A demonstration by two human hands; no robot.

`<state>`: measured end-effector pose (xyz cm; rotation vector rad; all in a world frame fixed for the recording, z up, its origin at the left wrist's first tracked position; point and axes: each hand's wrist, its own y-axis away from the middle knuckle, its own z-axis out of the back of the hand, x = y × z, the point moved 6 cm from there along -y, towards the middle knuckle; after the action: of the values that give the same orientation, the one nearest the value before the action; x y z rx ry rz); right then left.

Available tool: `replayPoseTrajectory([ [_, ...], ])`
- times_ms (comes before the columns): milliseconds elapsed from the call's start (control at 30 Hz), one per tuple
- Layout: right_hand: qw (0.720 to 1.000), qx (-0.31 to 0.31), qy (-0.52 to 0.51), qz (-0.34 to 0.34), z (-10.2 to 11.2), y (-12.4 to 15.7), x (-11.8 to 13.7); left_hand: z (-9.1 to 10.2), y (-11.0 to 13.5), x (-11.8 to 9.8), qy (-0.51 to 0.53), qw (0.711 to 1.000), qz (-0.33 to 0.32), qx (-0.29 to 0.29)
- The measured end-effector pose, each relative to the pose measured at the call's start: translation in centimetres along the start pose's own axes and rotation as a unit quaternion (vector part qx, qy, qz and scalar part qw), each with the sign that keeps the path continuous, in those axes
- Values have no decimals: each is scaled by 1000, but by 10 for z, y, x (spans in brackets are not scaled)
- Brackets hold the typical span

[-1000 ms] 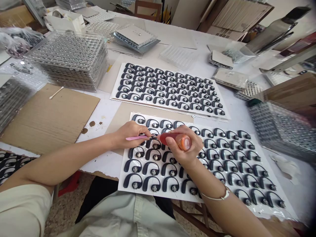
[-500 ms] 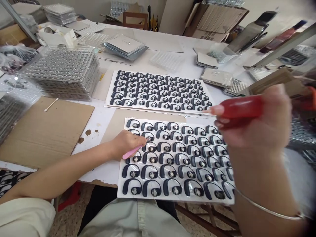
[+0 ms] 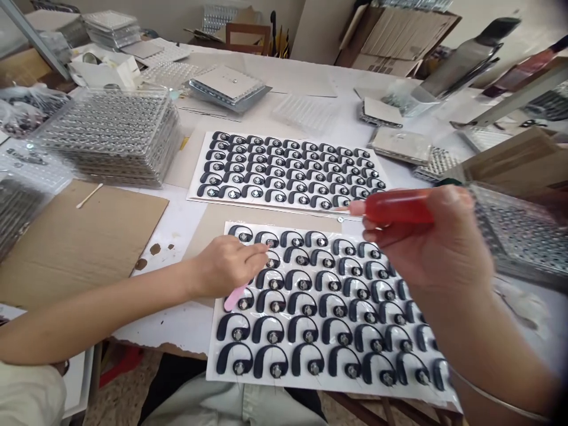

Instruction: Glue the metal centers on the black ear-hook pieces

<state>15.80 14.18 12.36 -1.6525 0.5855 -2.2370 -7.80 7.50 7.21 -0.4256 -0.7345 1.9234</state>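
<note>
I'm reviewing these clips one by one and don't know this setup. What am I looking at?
There is no machine: these are a person's bare hands, seen from one camera worn on the head. On the white table lie a nearer sheet and a farther sheet, both with rows of black hook-shaped pieces. To the left are stacked clear trays and brown cardboard bearing a cotton swab. The left hand holds a pink tool at the nearer sheet; the right hand holds a red, thin-tipped tool.
</note>
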Motion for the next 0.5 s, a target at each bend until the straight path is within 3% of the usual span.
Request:
replayPoseTrajectory([
  [100, 979, -4, -128, -159, -25, 10, -30, -7, -3, 7, -1, 1000, 23, 5],
  [133, 974, -13, -141, -177, -32, 13, -35, -12, -2, 7, -5, 1000, 20, 10],
  [300, 979, -36, -145, -142, -56, 24, -48, -25, 5, 2, -10, 1000, 18, 10],
  [500, 988, -37, -116, -94, -63, 41, -62, -25, 14, 5, 28, 999, 42, 5],
])
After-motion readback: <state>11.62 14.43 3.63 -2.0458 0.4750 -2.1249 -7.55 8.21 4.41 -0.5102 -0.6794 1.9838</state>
